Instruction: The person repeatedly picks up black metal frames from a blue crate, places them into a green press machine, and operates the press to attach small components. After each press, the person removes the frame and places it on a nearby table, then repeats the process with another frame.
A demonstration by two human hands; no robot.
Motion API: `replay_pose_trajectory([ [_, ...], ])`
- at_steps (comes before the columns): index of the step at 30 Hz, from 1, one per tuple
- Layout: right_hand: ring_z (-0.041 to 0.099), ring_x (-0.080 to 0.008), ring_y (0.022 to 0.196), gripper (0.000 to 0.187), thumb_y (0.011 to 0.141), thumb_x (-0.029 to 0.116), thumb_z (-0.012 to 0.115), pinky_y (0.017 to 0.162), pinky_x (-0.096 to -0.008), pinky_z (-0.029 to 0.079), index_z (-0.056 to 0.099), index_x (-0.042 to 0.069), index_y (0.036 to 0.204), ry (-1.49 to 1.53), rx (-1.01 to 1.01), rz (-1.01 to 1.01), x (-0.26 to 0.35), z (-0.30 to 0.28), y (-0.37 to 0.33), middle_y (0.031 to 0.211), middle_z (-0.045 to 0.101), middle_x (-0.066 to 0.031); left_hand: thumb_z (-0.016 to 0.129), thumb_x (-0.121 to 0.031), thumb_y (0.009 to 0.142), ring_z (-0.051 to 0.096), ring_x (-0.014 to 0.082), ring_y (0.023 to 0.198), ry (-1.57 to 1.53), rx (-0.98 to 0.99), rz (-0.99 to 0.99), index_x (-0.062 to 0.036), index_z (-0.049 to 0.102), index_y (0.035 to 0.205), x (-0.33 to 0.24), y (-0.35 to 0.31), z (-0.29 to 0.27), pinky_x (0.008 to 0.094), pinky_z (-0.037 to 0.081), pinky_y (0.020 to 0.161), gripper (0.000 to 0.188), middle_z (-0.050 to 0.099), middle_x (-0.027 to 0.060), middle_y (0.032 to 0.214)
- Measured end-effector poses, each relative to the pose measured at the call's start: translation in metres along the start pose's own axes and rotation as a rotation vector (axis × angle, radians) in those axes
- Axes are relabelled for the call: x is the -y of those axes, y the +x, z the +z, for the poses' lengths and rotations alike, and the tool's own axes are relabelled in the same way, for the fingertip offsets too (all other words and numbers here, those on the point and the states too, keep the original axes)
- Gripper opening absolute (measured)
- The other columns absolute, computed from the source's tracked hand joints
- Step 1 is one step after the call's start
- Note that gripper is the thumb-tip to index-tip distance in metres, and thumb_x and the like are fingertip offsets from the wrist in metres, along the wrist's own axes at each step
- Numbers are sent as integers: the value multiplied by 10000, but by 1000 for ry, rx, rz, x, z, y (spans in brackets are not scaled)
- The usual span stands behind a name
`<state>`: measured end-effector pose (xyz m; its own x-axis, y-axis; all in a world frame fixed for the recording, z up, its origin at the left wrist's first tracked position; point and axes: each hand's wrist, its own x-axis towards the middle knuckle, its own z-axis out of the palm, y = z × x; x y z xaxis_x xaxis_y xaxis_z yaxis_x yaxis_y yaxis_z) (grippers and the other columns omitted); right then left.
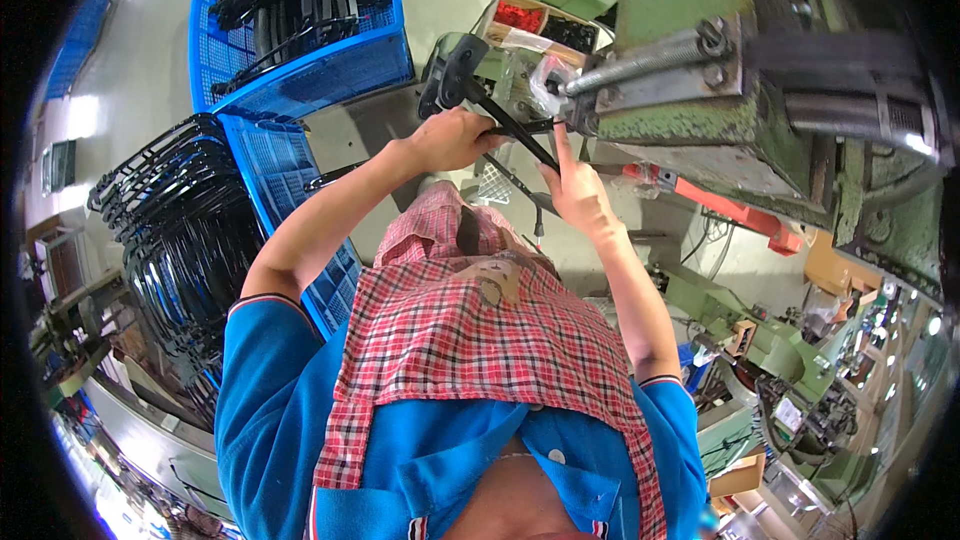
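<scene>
My left hand [452,139] is closed around a black tubular frame [512,126] in front of the green machine. A bulky black plastic end [452,72] of the frame sticks up beyond this hand. My right hand [582,198] grips the frame's lower tube from the other side, with its index finger stretched up along the machine's tooling. One thin bar of the frame reaches the tooling [578,112], where its tip is hidden. Above it, a coil spring [645,65] runs along the green machine head [690,130].
Blue crates [310,70] full of black parts stand at the left. Next to them hangs a thick stack of black tubular frames [190,240]. A divided box [540,28] holds red and black small parts behind the tooling. An orange-red bar [730,210] juts out at right.
</scene>
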<state>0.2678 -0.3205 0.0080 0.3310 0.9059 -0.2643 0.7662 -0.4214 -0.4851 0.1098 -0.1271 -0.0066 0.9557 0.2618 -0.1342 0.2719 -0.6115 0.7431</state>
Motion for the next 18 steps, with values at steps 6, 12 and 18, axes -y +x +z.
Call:
replay_pose_trajectory([
  [6,559,-525,636,829,918,215,554,582,-582,420,-26,123,1504,25,43,29,-16,20,7,641,581,-301,561,-376,912,645,379,803,77,28,-59,-66,679,987,6,-5,11,467,518,712,340,656,187,835],
  [12,577,-487,627,826,920,184,556,574,-527,440,-17,128,1512,-135,-27,-51,-18,20,-4,646,586,-280,591,-332,878,650,349,860,265,8,165,-38,626,863,-38,50,-74,448,522,720,296,617,150,797],
  [18,600,-457,614,828,912,190,563,564,-515,462,-3,129,1513,-243,-52,-128,-13,13,5,627,599,-257,631,-162,791,674,349,847,384,-80,272,-63,674,866,34,239,-24,431,538,701,132,681,169,897],
])
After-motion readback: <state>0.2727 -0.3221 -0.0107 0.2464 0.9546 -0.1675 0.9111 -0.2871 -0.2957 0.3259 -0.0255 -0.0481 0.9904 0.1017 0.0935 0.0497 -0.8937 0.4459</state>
